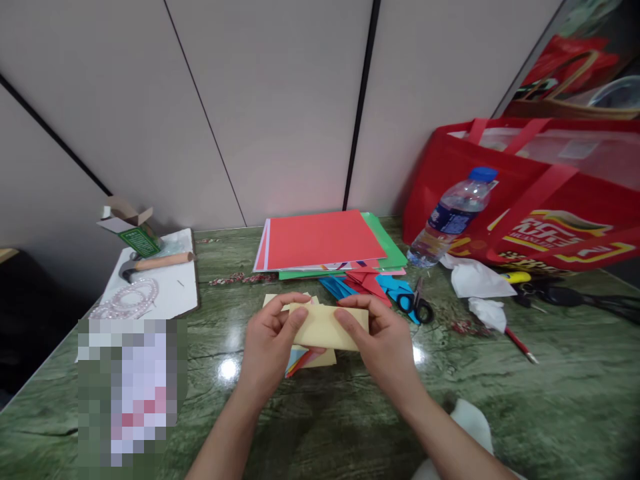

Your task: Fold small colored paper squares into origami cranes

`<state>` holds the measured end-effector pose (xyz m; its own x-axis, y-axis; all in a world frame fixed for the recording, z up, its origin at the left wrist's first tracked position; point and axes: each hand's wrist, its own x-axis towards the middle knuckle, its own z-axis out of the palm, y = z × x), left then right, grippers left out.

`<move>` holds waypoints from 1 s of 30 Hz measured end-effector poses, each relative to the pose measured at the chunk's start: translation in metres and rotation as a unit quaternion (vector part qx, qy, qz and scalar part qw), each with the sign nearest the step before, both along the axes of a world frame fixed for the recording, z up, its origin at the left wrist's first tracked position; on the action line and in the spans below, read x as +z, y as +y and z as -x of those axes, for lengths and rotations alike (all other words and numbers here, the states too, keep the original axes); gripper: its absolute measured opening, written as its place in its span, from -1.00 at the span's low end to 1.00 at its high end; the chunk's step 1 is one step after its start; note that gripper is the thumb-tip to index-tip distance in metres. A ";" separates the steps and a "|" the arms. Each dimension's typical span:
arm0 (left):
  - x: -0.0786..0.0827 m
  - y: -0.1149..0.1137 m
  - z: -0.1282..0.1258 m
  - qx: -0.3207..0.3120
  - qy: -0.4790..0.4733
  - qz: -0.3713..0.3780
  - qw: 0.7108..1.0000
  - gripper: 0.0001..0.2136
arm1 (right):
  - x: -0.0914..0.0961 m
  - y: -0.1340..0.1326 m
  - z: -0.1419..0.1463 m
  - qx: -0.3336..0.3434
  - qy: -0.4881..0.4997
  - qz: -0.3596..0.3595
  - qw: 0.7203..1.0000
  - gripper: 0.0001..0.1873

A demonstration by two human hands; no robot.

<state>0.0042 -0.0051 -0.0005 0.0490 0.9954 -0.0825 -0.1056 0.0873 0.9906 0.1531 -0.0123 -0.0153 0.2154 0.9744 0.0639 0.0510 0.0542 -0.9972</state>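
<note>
Between my two hands is a pale yellow folded piece of paper [325, 328], held level a little above the table. My left hand [273, 340] pinches its left end, thumb on the front face and fingers behind. On the right end, my right hand [383, 340] grips the same way. Under and behind it lie more pale yellow paper [323, 361] and a few coloured paper pieces [297, 360], partly hidden by the hands. Just beyond are blue and red folded papers [367, 285] and black-handled scissors [416, 305].
A stack of coloured sheets [325, 240] lies by the wall. To the right stand a water bottle [450, 217] and a red bag [520, 193], with tissues [477, 277] and a red pen [520, 345] nearby. A white board [173, 287] at left bears a hammer [160, 262], beads [130, 298] and a green box [140, 239].
</note>
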 end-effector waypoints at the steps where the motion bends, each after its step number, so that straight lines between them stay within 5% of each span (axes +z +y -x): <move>1: 0.000 0.000 0.000 0.003 0.004 -0.002 1.000 -0.82 | 0.000 0.000 0.000 0.000 0.001 0.001 1.000 -0.79; 30: -0.005 0.001 0.007 0.075 0.027 -0.078 0.994 -0.85 | 0.002 0.005 -0.002 -0.039 0.128 -0.036 0.990 -0.86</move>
<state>-0.0032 -0.0041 -0.0059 -0.1015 0.9921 0.0744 -0.0522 -0.0800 0.9954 0.1548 -0.0076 -0.0138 0.3072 0.9494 0.0656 -0.1969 0.1309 -0.9717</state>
